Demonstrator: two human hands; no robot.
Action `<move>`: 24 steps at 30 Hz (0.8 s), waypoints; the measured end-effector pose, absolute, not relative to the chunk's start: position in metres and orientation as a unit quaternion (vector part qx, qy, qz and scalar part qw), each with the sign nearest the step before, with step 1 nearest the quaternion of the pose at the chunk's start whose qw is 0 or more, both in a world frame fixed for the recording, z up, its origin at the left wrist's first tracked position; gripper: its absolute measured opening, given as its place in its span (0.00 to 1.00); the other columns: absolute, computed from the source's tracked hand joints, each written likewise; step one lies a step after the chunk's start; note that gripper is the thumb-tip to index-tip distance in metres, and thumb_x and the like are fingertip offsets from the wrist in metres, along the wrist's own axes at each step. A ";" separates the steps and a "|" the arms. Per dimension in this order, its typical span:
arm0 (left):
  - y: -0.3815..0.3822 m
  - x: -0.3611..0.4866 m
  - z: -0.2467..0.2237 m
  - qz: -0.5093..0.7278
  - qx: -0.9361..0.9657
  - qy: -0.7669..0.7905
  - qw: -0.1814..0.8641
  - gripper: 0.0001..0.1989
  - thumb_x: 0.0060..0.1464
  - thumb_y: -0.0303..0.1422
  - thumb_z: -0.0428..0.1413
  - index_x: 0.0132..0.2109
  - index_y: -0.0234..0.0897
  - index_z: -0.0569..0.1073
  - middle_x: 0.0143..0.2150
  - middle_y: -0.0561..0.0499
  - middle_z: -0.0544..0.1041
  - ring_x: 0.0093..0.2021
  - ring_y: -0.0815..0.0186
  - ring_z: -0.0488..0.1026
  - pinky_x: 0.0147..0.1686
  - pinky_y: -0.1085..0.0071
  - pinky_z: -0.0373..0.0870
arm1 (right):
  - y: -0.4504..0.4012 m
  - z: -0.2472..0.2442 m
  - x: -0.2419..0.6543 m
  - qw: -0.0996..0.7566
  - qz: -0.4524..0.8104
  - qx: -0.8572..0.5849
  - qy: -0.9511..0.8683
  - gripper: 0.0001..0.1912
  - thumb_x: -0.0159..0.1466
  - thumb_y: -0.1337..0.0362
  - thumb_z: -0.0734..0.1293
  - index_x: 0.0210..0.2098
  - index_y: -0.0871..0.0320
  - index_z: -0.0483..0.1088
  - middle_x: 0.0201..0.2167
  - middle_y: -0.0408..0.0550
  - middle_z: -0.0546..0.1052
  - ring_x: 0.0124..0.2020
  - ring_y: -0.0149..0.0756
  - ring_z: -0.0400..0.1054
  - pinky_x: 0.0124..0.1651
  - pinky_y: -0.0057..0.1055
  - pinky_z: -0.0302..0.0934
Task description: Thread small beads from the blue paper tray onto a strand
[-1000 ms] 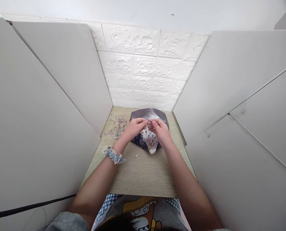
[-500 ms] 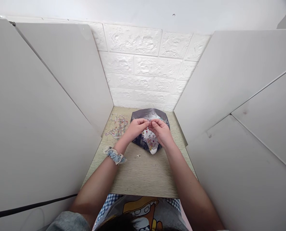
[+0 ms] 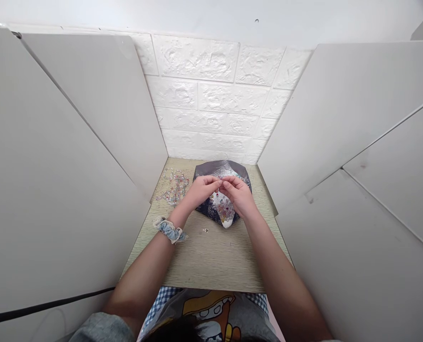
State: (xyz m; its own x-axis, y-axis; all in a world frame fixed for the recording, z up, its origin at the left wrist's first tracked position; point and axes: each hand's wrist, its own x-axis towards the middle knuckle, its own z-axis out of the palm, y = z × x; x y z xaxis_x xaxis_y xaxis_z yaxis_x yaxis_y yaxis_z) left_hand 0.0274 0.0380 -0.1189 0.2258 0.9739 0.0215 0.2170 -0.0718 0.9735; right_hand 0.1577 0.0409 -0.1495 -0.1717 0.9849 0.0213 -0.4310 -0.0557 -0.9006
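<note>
Embossed white brick wall, wood-grained table, foil-lined pouch, round beads, left hand, right hand, each grip pinched together

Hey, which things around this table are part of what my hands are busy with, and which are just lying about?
Seemingly part of it:
left hand and right hand, close together; anything pinched is too small to tell
foil-lined pouch beneath them
loose beads in it
beaded strands, probably

Apparently just there:
small piece on the table
scrunchie, only worn
black cable
</note>
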 end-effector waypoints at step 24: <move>0.039 0.021 -0.120 0.328 0.588 0.502 0.543 0.16 0.44 0.41 0.53 0.25 0.30 0.70 0.21 0.50 0.71 0.18 0.76 0.62 0.15 0.80 0.50 | 0.040 -0.146 0.168 0.476 0.431 -0.450 -0.621 0.07 0.50 0.61 0.66 0.25 0.58 0.71 0.24 0.44 0.73 0.28 0.32 0.65 0.34 0.30 0.58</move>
State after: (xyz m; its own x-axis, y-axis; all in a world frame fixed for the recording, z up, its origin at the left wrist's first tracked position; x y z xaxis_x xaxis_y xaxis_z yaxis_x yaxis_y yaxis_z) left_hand 0.0206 0.0393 -0.1202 0.2816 0.9462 -0.1594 0.2330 0.0937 0.9680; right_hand 0.1678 0.0403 -0.1461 -0.1426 0.9689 0.2024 0.1478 0.2231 -0.9635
